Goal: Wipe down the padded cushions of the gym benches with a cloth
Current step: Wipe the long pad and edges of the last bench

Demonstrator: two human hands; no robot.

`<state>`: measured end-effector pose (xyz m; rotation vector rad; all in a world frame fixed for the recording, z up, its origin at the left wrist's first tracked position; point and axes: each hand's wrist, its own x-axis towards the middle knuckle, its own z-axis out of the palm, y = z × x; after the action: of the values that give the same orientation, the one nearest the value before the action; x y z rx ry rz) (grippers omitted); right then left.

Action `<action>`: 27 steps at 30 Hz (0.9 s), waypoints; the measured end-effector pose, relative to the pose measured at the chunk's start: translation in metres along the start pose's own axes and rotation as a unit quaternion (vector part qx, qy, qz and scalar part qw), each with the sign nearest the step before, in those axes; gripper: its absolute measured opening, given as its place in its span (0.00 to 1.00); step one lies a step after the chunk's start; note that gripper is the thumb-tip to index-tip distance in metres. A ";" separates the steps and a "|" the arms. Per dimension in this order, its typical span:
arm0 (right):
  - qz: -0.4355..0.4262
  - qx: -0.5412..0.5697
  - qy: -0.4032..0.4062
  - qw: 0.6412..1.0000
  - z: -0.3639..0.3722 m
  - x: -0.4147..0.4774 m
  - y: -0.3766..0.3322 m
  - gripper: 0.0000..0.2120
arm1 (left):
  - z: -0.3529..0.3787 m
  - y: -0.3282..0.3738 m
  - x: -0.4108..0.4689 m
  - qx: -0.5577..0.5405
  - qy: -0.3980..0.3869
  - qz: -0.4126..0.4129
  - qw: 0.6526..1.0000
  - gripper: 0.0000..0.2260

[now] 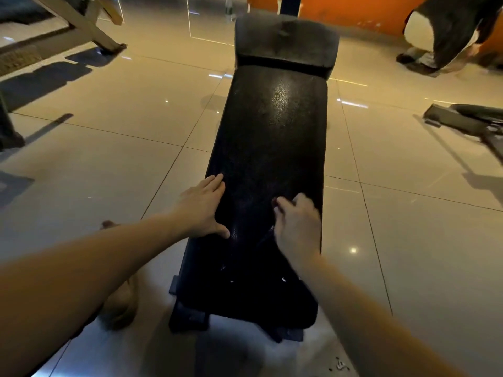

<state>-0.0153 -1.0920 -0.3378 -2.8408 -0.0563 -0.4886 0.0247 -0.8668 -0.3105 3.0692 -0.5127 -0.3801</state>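
- While I lean over the bench (187, 319), its long black cushion (272, 137) runs straight away from me, from 6 o'clock up to 12 o'clock.
- My left hand (202, 210) lies flat on the cushion's edge at 9 o'clock. The fingers are straight and hold nothing.
- My right hand (298, 221) is on the cushion near its 3 o'clock edge, with the fingers curled.
- Something dark looks bunched under it. It may be the cloth, but it is as dark as the cushion, so I cannot tell.
- Both hands sit on the near part, about level. The left reaches a little farther up.
- Most of the cushion lies ahead at 12 o'clock, and the small head pad (285, 39) is past that.
- I think the next wipe should push forward along the long way, led by my right hand.
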 end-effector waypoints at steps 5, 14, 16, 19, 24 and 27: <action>-0.225 0.040 -0.120 0.966 0.006 -0.095 -0.037 0.12 | -0.003 0.009 -0.005 -0.003 -0.006 -0.032 0.999 0.60; 0.005 -0.021 0.023 0.999 -0.012 0.026 0.043 0.14 | 0.017 -0.002 0.007 -0.007 0.010 -0.014 1.000 0.60; -0.001 -0.011 0.037 0.999 -0.004 -0.011 0.015 0.12 | 0.024 -0.004 0.007 -0.015 0.019 -0.012 1.000 0.60; -0.158 0.040 -0.071 0.984 0.003 -0.082 -0.024 0.09 | 0.023 -0.004 0.008 -0.017 0.025 -0.007 1.000 0.59; -0.203 -0.030 -0.076 0.976 -0.007 -0.033 -0.001 0.07 | 0.020 -0.002 0.003 -0.014 0.026 -0.003 1.000 0.58; -0.043 -0.028 -0.024 0.998 -0.014 0.020 0.027 0.11 | 0.021 -0.004 0.003 -0.014 0.026 0.001 1.000 0.57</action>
<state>0.0012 -1.1217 -0.3248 -2.9140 -0.1785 -0.4463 0.0233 -0.8636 -0.3315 3.0422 -0.5055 -0.3051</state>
